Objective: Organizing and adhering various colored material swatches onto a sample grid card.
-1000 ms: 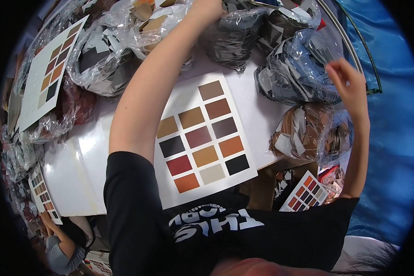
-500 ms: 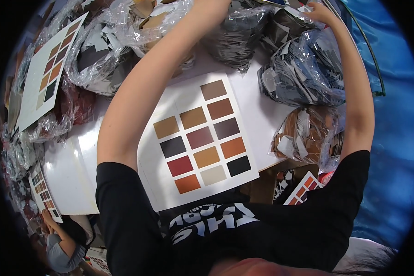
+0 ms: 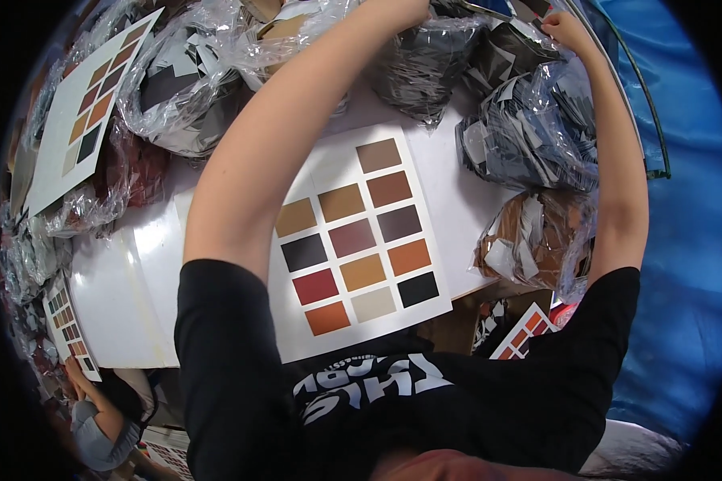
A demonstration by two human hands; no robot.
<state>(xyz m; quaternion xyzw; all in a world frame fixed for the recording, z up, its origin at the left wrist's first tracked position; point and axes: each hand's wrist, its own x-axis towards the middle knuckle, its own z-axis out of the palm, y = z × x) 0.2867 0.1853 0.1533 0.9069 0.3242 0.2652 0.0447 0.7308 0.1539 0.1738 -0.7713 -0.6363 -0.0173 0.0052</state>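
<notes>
A white card (image 3: 421,293) with rows of brown, red, orange, grey and black colour swatches lies on the white table in front of me. Both my arms stretch past it to the far side. My left hand (image 3: 399,10) is at the top edge, above a clear bag of dark grey pieces (image 3: 425,72); its fingers are cut off from view. At the far right, my right hand (image 3: 568,30) has its fingers curled together beside a bag of dark pieces (image 3: 509,52). Whatever it pinches is too small to make out. Between the hands, a dark flat item with a shiny edge (image 3: 485,8) shows partly.
Bags of grey pieces (image 3: 529,132) and brown pieces (image 3: 529,240) line the right side. More plastic bags (image 3: 180,96) crowd the left, with another swatch card (image 3: 56,164) leaning on them. A co-worker's arm (image 3: 100,401) reaches a card at lower left. Blue sheeting (image 3: 682,240) hangs right.
My left arm has shifted to the right, covering more of the card's left side. My right hand has come slightly nearer and its fingers are drawn closer together.
</notes>
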